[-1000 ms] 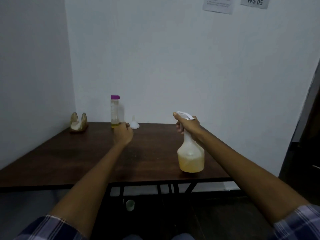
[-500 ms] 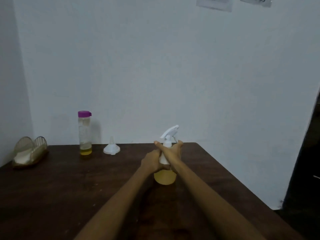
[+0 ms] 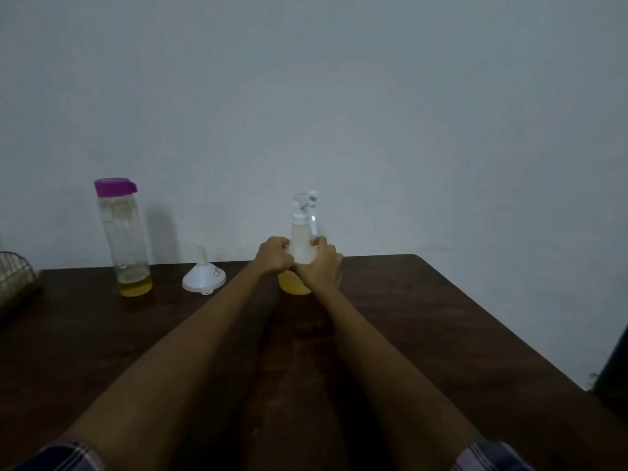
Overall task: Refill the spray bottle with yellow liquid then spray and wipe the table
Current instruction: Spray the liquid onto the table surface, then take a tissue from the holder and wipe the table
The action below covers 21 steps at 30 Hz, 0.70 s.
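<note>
A translucent spray bottle (image 3: 301, 243) with a white trigger head stands upright near the far edge of the dark wooden table (image 3: 424, 334); yellow liquid fills its lower part. My left hand (image 3: 274, 255) grips the bottle's body from the left. My right hand (image 3: 322, 263) grips it from the right, fingers curled round the body below the neck. A tall clear bottle (image 3: 123, 239) with a purple lid and a little yellow liquid at the bottom stands at the far left. Between the two bottles a white funnel (image 3: 203, 275) sits upside down.
A wire holder (image 3: 15, 278) with something pale in it sits at the table's left edge. A plain white wall runs right behind the table. A dark object (image 3: 611, 379) stands past the table's right edge.
The view has moved closer and lower over the table. The spray bottle now stands farther back and both hands hold its body; a second ago only my right hand held it by the head.
</note>
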Each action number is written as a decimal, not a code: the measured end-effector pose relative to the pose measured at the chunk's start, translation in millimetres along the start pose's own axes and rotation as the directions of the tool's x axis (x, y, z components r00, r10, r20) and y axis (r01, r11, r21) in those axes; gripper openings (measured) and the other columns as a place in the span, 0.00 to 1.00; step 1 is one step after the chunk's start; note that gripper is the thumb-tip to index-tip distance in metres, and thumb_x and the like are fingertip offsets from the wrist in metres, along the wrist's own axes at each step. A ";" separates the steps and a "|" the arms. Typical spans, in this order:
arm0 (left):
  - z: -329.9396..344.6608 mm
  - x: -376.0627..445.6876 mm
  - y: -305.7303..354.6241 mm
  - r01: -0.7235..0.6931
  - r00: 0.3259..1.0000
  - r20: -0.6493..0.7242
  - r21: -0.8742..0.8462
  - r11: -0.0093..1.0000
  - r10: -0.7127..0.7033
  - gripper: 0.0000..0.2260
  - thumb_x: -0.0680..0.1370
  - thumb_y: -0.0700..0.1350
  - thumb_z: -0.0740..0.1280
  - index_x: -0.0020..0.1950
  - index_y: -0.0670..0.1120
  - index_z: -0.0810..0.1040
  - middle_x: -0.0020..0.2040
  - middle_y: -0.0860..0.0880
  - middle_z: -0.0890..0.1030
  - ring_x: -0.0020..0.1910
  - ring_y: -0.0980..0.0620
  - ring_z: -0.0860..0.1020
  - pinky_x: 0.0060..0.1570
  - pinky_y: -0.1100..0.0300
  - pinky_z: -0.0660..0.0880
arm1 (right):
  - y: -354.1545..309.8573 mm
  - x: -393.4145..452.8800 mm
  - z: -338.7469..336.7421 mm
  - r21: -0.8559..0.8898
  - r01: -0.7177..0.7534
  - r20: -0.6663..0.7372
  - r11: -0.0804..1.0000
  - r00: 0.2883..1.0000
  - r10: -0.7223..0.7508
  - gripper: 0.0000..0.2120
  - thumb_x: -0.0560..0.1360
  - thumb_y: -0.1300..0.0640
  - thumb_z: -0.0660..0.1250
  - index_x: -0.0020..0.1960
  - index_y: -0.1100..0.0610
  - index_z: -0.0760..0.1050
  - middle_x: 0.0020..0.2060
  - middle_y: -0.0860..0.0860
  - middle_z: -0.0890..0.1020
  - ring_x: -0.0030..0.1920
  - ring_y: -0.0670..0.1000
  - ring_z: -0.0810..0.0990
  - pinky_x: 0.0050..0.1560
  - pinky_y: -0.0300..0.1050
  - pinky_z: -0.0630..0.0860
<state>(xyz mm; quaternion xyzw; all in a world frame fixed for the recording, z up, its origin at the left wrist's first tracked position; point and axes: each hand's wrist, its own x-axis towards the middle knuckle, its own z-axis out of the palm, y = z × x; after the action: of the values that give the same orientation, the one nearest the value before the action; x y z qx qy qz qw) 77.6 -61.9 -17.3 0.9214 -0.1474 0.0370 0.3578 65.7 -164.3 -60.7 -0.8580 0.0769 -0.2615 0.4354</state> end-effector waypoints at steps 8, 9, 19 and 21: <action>11.4 38.4 -14.9 0.017 0.999 -0.032 -0.080 0.997 -0.019 0.21 0.78 0.44 0.60 0.70 0.40 0.65 0.66 0.41 0.72 0.60 0.45 0.73 0.49 0.60 0.67 | -9.8 33.0 50.7 -0.124 -0.131 -0.195 0.984 0.975 0.105 0.20 0.73 0.50 0.66 0.60 0.57 0.64 0.58 0.56 0.72 0.59 0.56 0.71 0.51 0.47 0.71; 11.9 40.0 -16.9 0.014 0.999 -0.029 -0.078 0.997 -0.016 0.22 0.78 0.44 0.60 0.71 0.40 0.64 0.67 0.41 0.71 0.62 0.44 0.72 0.50 0.60 0.67 | -9.7 33.3 53.2 -0.155 -0.145 -0.219 0.977 0.970 0.109 0.20 0.74 0.51 0.65 0.60 0.57 0.63 0.58 0.56 0.72 0.59 0.56 0.71 0.51 0.47 0.71; -42.4 -3.2 -39.6 0.000 1.000 -0.002 0.179 0.984 0.001 0.26 0.80 0.45 0.61 0.74 0.37 0.58 0.73 0.37 0.62 0.72 0.41 0.63 0.69 0.54 0.61 | -16.6 6.6 2.3 -0.204 -0.148 0.037 0.968 0.987 0.159 0.47 0.59 0.36 0.75 0.67 0.55 0.57 0.65 0.57 0.66 0.68 0.60 0.62 0.66 0.60 0.63; -53.1 -26.6 -38.8 -0.005 1.000 0.000 0.198 0.980 0.005 0.24 0.80 0.44 0.62 0.73 0.37 0.61 0.73 0.39 0.65 0.71 0.42 0.65 0.68 0.54 0.62 | -23.7 -13.3 -10.3 -0.194 -0.150 0.043 0.969 0.986 0.161 0.45 0.61 0.37 0.75 0.67 0.54 0.57 0.66 0.57 0.66 0.68 0.59 0.62 0.66 0.59 0.62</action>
<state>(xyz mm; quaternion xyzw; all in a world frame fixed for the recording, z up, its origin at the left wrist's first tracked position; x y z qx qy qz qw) 65.8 7.4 -7.7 0.9520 -0.1452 0.0524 0.2644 46.8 -152.4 -42.1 -0.8941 0.1560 -0.1930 0.3729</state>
